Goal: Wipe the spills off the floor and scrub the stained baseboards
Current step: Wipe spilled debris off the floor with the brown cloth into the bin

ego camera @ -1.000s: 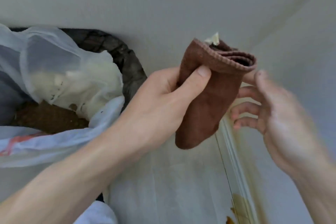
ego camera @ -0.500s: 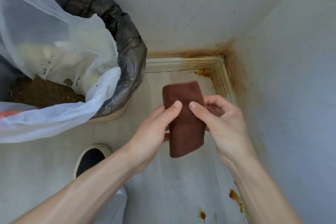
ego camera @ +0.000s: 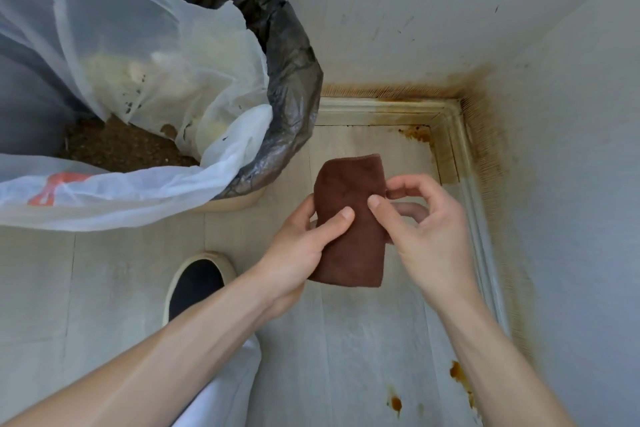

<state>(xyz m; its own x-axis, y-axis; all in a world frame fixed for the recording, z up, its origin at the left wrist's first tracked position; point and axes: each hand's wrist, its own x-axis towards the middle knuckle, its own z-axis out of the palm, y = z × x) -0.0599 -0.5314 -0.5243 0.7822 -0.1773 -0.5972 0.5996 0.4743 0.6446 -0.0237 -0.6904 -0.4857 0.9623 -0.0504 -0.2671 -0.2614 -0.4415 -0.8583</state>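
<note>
The floor (ego camera: 363,340) runs into a corner at the far right, hemmed by two stretches of baseboard (ego camera: 446,135) — one along the far wall, one along the right wall — that meet at a stained mitre. Open room lies in the near middle, a bare strip of pale floor between the person's shoe and the right-hand baseboard.

Above that strip, off the floor, both hands hold one folded brown cloth (ego camera: 349,218). The left hand (ego camera: 294,253) grips its left edge, thumb laid across the front. The right hand (ego camera: 426,229) pinches the right edge between thumb and curled fingers.

On the left a bin lined with a black bag (ego camera: 287,62) crowds the far-left floor, its base just beside the far baseboard's left end. A translucent white bag (ego camera: 145,55) with brown and pale waste inside spills over the bin's rim. One dark shoe (ego camera: 197,284) with a pale sole stands near the bin, left of the cloth.

Three rust-brown spills show on the floor: one in the far corner (ego camera: 417,133), one small spot near the bottom (ego camera: 396,403), one streak along the right baseboard (ego camera: 459,374). Brown staining spreads up both walls at the corner (ego camera: 485,121).
</note>
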